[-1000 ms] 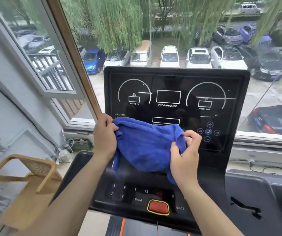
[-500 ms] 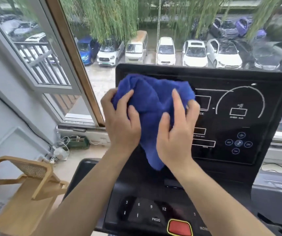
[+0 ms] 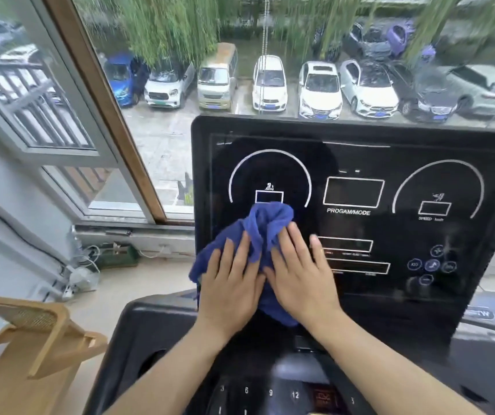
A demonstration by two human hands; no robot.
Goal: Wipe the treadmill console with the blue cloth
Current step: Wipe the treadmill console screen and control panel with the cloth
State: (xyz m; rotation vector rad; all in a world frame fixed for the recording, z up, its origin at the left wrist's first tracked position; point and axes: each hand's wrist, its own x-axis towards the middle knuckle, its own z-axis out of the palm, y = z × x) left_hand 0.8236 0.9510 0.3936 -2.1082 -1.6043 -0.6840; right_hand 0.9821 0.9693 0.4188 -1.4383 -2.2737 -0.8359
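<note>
Both hands and the blue cloth (image 3: 265,232) have dropped from the console's top left to its lower left. Left hand (image 3: 228,292) and right hand (image 3: 301,277) lie flat, fingers spread, pressing the bunched cloth against the treadmill console (image 3: 357,190); neither grip is closed around it. Cloth sits below the left dial, overhanging the console's left edge.

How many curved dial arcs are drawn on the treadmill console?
2. The left arc is at the upper left of the console, just above the blue cloth. The right arc is at the upper right. The cloth may hide smaller marks.
</note>
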